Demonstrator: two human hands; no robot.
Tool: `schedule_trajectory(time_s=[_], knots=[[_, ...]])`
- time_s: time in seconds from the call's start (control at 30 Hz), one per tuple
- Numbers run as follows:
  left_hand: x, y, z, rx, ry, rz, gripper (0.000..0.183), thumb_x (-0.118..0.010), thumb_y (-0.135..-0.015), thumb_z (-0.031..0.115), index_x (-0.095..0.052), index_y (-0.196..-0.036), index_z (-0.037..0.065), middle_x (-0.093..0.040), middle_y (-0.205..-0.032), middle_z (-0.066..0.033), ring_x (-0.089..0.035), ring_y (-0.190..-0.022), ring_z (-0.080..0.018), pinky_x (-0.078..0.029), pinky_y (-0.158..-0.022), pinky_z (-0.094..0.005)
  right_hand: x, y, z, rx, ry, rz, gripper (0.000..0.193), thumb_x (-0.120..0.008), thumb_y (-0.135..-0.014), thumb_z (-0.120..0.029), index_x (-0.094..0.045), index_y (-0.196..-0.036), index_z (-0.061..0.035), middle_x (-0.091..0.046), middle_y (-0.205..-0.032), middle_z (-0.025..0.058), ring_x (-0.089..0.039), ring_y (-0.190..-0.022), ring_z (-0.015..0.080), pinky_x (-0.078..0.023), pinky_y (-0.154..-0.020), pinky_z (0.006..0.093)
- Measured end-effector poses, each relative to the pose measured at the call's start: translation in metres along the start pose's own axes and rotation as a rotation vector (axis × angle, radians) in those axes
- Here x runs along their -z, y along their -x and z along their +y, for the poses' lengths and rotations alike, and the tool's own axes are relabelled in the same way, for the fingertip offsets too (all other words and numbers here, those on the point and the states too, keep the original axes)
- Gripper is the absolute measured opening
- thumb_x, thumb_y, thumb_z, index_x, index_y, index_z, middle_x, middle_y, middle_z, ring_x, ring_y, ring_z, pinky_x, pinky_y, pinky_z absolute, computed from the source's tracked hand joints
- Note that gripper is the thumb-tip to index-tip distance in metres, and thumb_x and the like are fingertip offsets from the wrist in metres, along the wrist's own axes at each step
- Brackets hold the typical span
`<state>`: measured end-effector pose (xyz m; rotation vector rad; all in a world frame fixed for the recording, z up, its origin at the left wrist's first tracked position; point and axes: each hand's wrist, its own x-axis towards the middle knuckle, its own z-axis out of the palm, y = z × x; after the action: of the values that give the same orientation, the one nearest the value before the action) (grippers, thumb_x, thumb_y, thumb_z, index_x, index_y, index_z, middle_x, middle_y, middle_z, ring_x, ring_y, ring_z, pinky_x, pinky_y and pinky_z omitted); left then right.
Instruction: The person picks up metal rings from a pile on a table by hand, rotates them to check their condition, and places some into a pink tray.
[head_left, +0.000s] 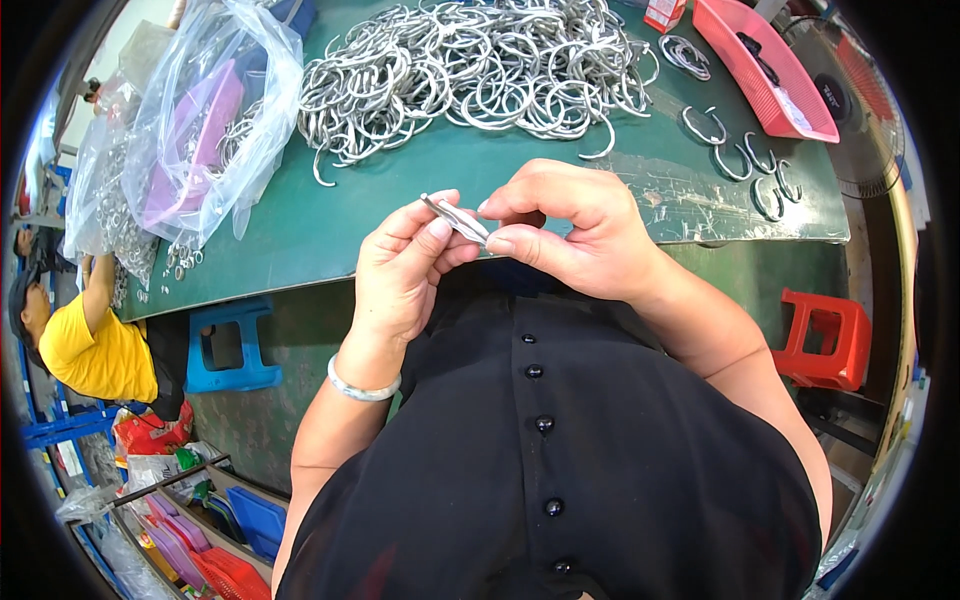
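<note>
My left hand (405, 265) grips a silver metal ring (458, 218) in its fingertips, just over the table's near edge. The ring is seen nearly edge-on and tilted, so its full shape is hard to make out. At its right end, the thumb and curled forefinger of my right hand (575, 225) close on it. Beyond both hands, a wide heap of silver open rings (480, 75) covers the back of the green table (290, 225). Several single open rings (735, 160) lie apart on the right.
A pink basket (770, 75) with dark items stands at back right, by a fan (835, 95). Clear plastic bags (215, 120) of small rings sit at left. A blue stool (235, 345), a red stool (825, 340) and a person in a yellow shirt (100, 355) flank the table.
</note>
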<state>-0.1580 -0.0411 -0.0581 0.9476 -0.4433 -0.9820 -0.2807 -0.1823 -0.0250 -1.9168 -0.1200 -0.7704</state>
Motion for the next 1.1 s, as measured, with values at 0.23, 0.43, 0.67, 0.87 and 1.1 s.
schedule_trajectory(time_s=[0.23, 0.43, 0.67, 0.87, 1.1], knots=[[-0.003, 0.000, 0.000, 0.090, 0.066, -0.026, 0.023, -0.047, -0.087, 0.004, -0.052, -0.108, -0.003, -0.061, -0.091, -0.0124, -0.061, -0.079, -0.0172, -0.053, -0.071, -0.0259, -0.001, -0.001, -0.002, -0.006, -0.016, 0.010, 0.017, -0.067, -0.071, -0.006, -0.060, -0.085, 0.0004, -0.058, -0.073, 0.0067, -0.055, -0.060, 0.0124, -0.043, -0.053, 0.0226], [0.004, 0.001, -0.003, 0.119, 0.053, -0.033, 0.019, -0.047, -0.087, 0.007, -0.053, -0.103, -0.001, -0.061, -0.086, -0.0110, -0.061, -0.074, -0.0173, -0.052, -0.065, -0.0257, 0.003, -0.001, -0.002, -0.102, -0.005, -0.001, 0.010, -0.063, -0.076, -0.006, -0.061, -0.084, 0.0003, -0.057, -0.071, 0.0062, -0.055, -0.063, 0.0102, -0.043, -0.056, 0.0218], [0.015, 0.003, 0.013, 0.064, -0.071, 0.135, 0.016, -0.048, -0.085, 0.010, -0.052, -0.097, 0.000, -0.058, -0.080, -0.0073, -0.060, -0.065, -0.0148, -0.048, -0.054, -0.0225, 0.013, 0.001, 0.026, -0.260, 0.106, 0.027, 0.011, -0.059, -0.079, -0.007, -0.060, -0.087, 0.0008, -0.056, -0.072, 0.0038, -0.050, -0.064, 0.0080, -0.041, -0.057, 0.0223], [0.049, -0.018, 0.066, -0.247, -0.126, 0.346, 0.016, -0.051, -0.084, 0.011, -0.053, -0.095, 0.000, -0.057, -0.081, -0.0077, -0.058, -0.069, -0.0172, -0.047, -0.060, -0.0254, 0.041, -0.010, 0.066, -0.304, 0.364, 0.124, 0.022, -0.060, -0.074, -0.013, -0.059, -0.093, -0.0015, -0.055, -0.075, 0.0082, -0.051, -0.060, 0.0150, -0.044, -0.058, 0.0275], [0.105, -0.046, 0.144, -0.558, -0.046, 0.481, 0.021, -0.045, -0.086, 0.009, -0.047, -0.099, -0.008, -0.053, -0.101, -0.0179, -0.053, -0.096, -0.0258, -0.046, -0.085, -0.0318, 0.042, -0.036, 0.074, -0.277, 0.603, 0.011, 0.033, -0.059, -0.075, -0.010, -0.054, -0.107, -0.0064, -0.057, -0.088, 0.0099, -0.053, -0.068, 0.0153, -0.045, -0.064, 0.0281]])
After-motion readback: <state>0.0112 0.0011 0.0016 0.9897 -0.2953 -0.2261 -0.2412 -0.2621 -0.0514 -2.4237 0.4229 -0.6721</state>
